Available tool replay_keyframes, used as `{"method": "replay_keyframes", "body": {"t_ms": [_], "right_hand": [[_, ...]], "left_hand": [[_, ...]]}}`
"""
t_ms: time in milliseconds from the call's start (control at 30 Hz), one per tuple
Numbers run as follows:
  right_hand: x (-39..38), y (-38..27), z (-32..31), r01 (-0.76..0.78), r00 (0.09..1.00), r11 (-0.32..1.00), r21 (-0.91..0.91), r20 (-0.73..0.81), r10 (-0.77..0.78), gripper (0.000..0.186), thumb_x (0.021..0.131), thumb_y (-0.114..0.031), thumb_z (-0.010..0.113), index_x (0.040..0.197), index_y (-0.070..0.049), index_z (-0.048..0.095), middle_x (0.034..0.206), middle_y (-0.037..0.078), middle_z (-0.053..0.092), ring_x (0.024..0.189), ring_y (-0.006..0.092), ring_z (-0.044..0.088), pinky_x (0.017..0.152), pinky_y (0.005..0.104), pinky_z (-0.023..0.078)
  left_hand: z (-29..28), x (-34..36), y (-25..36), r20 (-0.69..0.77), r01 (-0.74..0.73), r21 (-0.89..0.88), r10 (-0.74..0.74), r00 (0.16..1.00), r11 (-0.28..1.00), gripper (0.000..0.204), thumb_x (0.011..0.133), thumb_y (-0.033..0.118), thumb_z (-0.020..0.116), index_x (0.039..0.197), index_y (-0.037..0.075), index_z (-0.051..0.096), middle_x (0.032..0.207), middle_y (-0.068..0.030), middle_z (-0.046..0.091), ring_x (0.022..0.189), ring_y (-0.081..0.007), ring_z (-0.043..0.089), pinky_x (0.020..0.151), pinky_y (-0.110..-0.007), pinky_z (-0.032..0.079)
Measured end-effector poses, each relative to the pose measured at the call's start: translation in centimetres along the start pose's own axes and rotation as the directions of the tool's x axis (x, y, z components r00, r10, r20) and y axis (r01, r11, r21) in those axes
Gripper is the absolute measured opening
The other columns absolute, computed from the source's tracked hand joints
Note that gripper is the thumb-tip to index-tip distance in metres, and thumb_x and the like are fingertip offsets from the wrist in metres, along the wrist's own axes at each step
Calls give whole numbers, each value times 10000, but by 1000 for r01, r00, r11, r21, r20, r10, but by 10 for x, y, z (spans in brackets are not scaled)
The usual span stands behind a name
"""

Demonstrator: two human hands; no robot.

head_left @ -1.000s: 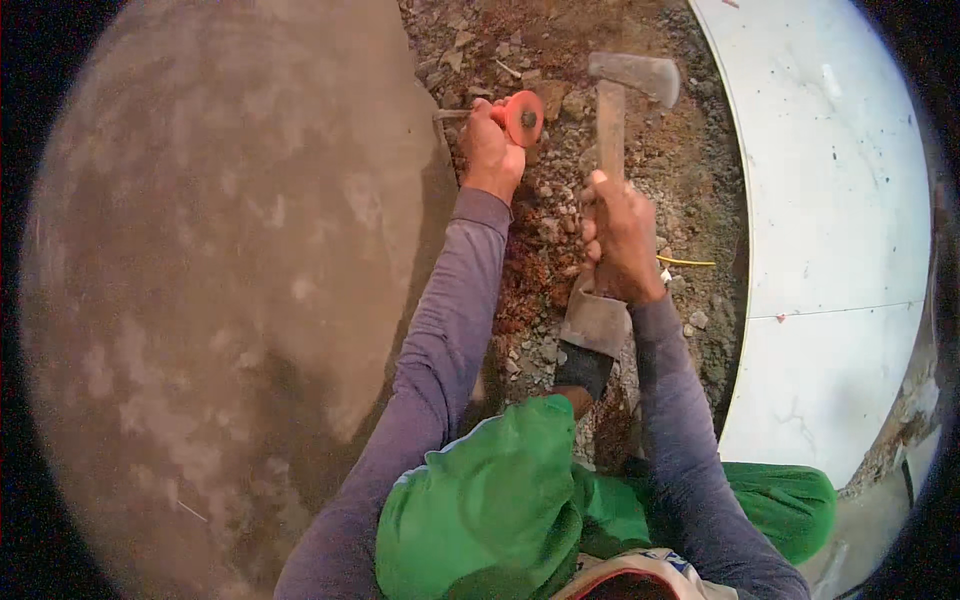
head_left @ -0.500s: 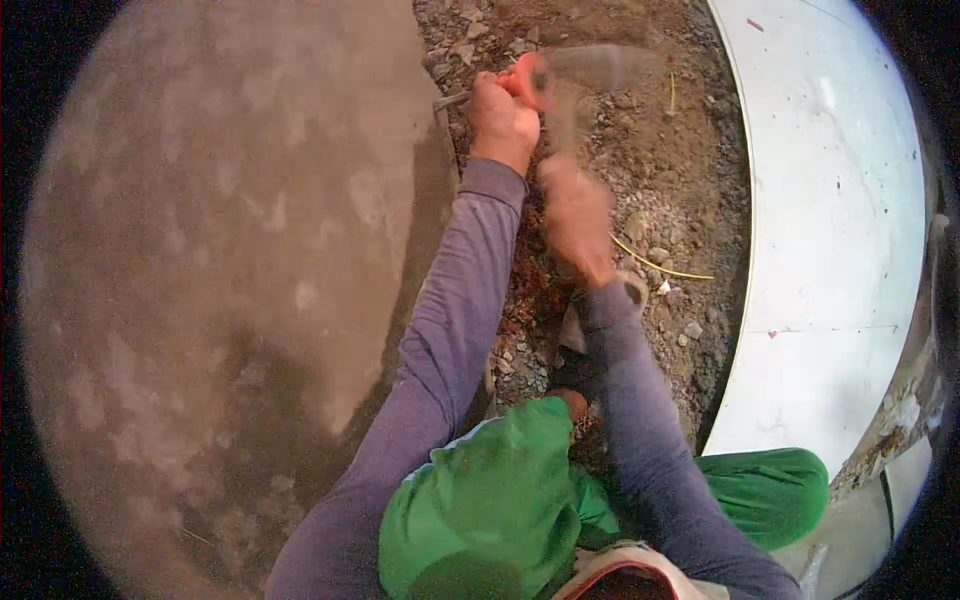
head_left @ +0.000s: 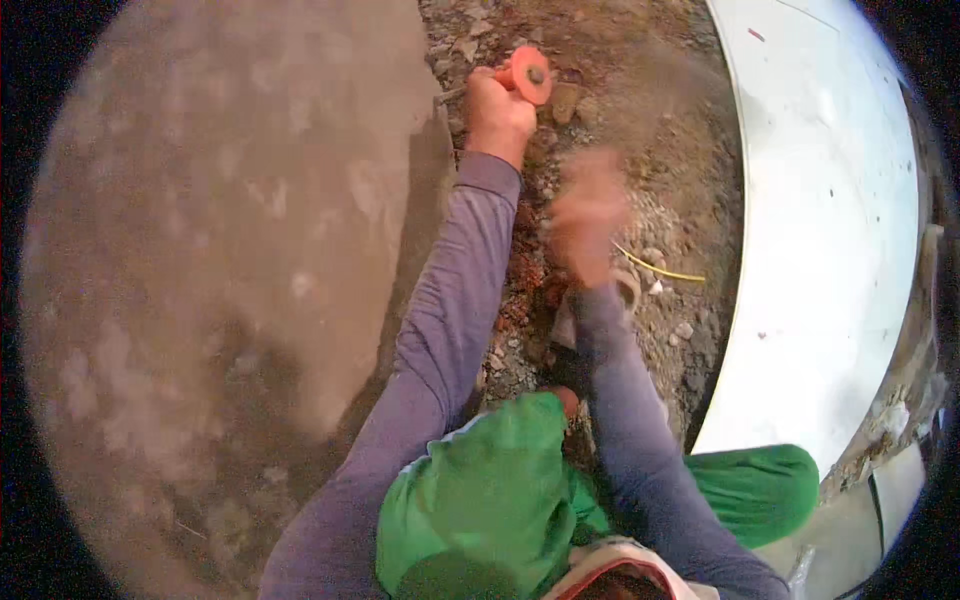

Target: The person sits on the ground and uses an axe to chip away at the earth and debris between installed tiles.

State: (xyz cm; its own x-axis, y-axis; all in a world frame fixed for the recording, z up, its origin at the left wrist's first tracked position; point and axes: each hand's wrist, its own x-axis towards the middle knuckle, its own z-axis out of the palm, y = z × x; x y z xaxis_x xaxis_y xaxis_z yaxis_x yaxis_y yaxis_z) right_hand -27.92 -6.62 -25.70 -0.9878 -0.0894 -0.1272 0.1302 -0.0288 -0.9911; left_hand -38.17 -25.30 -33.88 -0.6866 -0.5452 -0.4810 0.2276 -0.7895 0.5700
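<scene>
Orange-guarded chisel [head_left: 525,70] held in the grip of the left hand [head_left: 498,108], tip at the edge of the concrete slab [head_left: 230,200]. Cannot tell the contents of the blurred right hand [head_left: 588,208]. Seems to be chipping there; likely calls next for steady aim.

Looking at a lane of rubble [head_left: 690,330], hemmed left by the concrete surface [head_left: 230,200], right by the white board [head_left: 830,220]! Blocked up top by the left hand [head_left: 499,110] on the chisel [head_left: 452,95] and its orange guard [head_left: 529,93]; blocked mid-lane by the blurred right hand [head_left: 588,212], then below by the right forearm [head_left: 625,370] and a green knee [head_left: 480,480]! Tight between the 2 hands; roomier right of the right hand, along the board, crossing just a thin yellow strip [head_left: 665,272]; too smeared above that hand to call
</scene>
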Motion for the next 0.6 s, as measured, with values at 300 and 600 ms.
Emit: {"method": "replay_keyframes", "body": {"t_ms": [300,600], "right_hand": [[62,-104,-124,95,989,931,353,-144,-46,470,1024,-489,479,1014,-49,645,736,66,617,620,129,606,428,277,457],[6,19,12,-147,939,864,-481,206,275,237,935,-240,551,1057,-76,671,870,216,685,679,403,619,611,501,492]], "left_hand": [[2,2,11,85,-149,291,130,988,945,128,1012,140,382,939,55,444,959,-72,505,896,-229,539,949,-446,491],[14,-8,7,-6,-10,195,12,1000,981,243,980,126,438,1154,-30,501,1185,-166,566,1060,-269,579,949,-491,518]]}}
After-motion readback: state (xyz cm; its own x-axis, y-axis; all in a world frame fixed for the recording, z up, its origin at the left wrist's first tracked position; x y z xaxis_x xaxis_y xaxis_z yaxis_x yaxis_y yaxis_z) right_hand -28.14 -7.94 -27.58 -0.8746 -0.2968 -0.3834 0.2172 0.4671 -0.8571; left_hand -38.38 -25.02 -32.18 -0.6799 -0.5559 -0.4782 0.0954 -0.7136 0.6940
